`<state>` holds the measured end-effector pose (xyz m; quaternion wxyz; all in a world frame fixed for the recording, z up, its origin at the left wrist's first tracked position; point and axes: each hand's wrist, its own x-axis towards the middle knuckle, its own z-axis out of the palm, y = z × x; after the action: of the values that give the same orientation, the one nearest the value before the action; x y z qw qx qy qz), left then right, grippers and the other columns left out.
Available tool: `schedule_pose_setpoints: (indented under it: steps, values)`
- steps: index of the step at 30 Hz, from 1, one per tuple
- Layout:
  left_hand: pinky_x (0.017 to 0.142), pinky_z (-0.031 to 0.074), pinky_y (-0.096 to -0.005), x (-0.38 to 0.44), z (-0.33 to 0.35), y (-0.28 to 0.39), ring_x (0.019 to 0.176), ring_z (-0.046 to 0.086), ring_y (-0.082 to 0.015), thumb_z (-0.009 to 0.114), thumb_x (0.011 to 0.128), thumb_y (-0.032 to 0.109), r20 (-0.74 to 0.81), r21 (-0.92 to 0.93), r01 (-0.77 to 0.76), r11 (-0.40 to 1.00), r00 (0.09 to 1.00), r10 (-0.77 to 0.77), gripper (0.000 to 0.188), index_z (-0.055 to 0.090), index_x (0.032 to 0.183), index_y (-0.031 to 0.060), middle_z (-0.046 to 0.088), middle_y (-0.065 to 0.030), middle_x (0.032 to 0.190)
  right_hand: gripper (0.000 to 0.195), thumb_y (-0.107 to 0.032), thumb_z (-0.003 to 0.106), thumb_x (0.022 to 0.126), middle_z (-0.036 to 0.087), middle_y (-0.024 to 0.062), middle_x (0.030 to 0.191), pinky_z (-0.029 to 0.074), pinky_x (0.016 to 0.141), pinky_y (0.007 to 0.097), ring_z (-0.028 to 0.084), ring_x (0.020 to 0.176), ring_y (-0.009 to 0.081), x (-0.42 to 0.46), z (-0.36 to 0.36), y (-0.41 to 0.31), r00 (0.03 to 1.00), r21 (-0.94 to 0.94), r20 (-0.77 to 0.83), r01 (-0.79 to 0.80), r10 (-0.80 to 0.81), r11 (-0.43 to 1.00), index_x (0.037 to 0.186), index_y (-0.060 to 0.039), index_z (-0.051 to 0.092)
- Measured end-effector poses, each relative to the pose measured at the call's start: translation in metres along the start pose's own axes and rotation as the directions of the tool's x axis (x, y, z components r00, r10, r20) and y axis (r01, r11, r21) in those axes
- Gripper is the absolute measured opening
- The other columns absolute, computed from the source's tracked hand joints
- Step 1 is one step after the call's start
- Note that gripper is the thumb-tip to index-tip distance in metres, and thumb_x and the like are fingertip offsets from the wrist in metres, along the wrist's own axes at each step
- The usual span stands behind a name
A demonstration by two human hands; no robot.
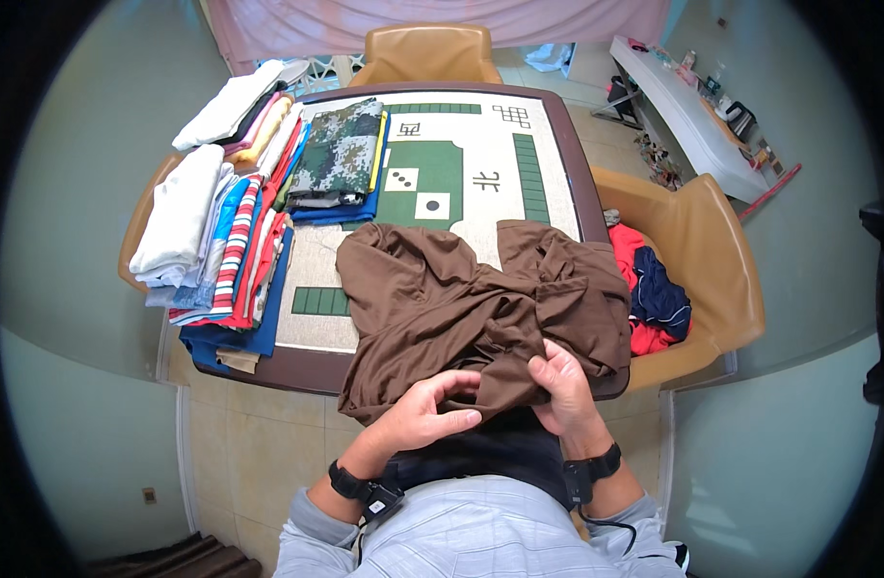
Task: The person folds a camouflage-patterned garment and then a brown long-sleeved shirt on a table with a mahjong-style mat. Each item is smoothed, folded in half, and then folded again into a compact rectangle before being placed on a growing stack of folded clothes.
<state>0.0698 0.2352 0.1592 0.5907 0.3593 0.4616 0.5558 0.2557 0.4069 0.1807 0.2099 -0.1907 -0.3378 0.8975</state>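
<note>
A rumpled brown garment (427, 303) lies spread over the near part of a table with a mahjong-patterned top (308, 329). My right hand (563, 383) pinches its near edge between thumb and fingers. At that same edge, my left hand (431, 412) has thumb and fingers apart, its fingertips partly behind the cloth; whether it grips any fabric I cannot tell. Folded clothes stand in stacks at the left, with a white folded garment (178, 209) on top of the nearer one. Beside them lies a folded camouflage garment (337, 155) on yellow and blue cloth.
A tan chair (716, 267) at the right holds a red garment (624, 242) and a navy garment (658, 296). Another tan chair (427, 54) stands beyond the table. A white counter (673, 108) with a kettle (739, 119) and small items is at the far right.
</note>
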Motion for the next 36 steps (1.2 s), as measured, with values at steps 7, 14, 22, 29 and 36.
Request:
schedule_pose_setpoints:
  steps: [7, 14, 22, 29, 36]
  values:
    - [0.122, 0.041, -0.0369, 0.005, 0.004, -0.005, 0.149, 0.048, -0.0206, 0.07, 0.098, -0.005, -0.121, -0.447, -0.042, 0.894, 0.993, -0.014, 0.082, 0.03, 0.169, 0.0043, 0.051, -0.0102, 0.16, 0.035, -0.01, 0.072, 0.104, 0.072, 0.0059, 0.126, 0.056, 0.101, 0.0316, 0.069, 0.113, 0.0125, -0.017, 0.019, 0.008, 0.958, -0.006, 0.2, -0.208, 0.205, 0.978, 0.136, -0.0012, 0.062]
    - [0.122, 0.039, -0.0437, 0.003, -0.015, -0.001, 0.146, 0.055, -0.0298, 0.073, 0.096, 0.0, -0.214, 0.179, -0.276, 0.944, 0.926, 0.311, 0.014, 0.08, 0.108, 0.0007, 0.061, -0.0197, 0.154, 0.024, -0.014, 0.072, 0.106, 0.068, -0.0041, 0.111, 0.052, 0.089, 0.0241, 0.061, 0.098, 0.0039, -0.022, 0.02, 0.014, 0.889, -0.214, 0.265, -0.323, 0.373, 0.922, 0.127, -0.0034, 0.065]
    - [0.109, 0.052, -0.0488, -0.03, -0.022, 0.081, 0.115, 0.073, -0.0354, 0.059, 0.08, -0.009, -0.159, 0.585, -0.428, 0.689, 0.773, 0.615, 0.025, 0.078, 0.094, -0.002, 0.079, -0.0195, 0.109, 0.025, -0.014, 0.071, 0.106, 0.069, -0.0004, 0.114, 0.053, 0.096, 0.0294, 0.061, 0.106, 0.0085, -0.011, -0.005, -0.006, 0.843, -0.535, 0.34, -0.19, 0.416, 0.823, 0.127, -0.001, 0.066]
    - [0.062, 0.054, -0.037, -0.076, -0.015, 0.134, 0.062, 0.066, -0.026, 0.08, 0.089, 0.005, -0.237, 0.505, -0.557, 0.66, 0.645, 0.726, 0.013, 0.074, 0.081, -0.0042, 0.069, -0.0115, 0.07, 0.032, -0.002, 0.066, 0.095, 0.07, 0.0214, 0.117, 0.057, 0.097, 0.042, 0.071, 0.109, 0.036, 0.053, -0.059, -0.072, 0.883, -0.977, 0.175, 0.211, -0.435, 0.036, 0.127, 0.0006, 0.065]
    - [0.055, 0.047, -0.032, -0.123, -0.032, 0.171, 0.053, 0.054, -0.0191, 0.08, 0.094, 0.012, -0.253, 0.603, -0.569, 0.559, 0.527, 0.811, 0.02, 0.07, 0.083, 0.0001, 0.059, -0.0065, 0.063, 0.033, 0.0, 0.064, 0.093, 0.07, 0.0233, 0.116, 0.055, 0.1, 0.0493, 0.067, 0.112, 0.0461, 0.094, -0.12, -0.088, 0.928, -0.94, 0.281, 0.215, -0.246, -0.265, 0.126, -0.0023, 0.066]
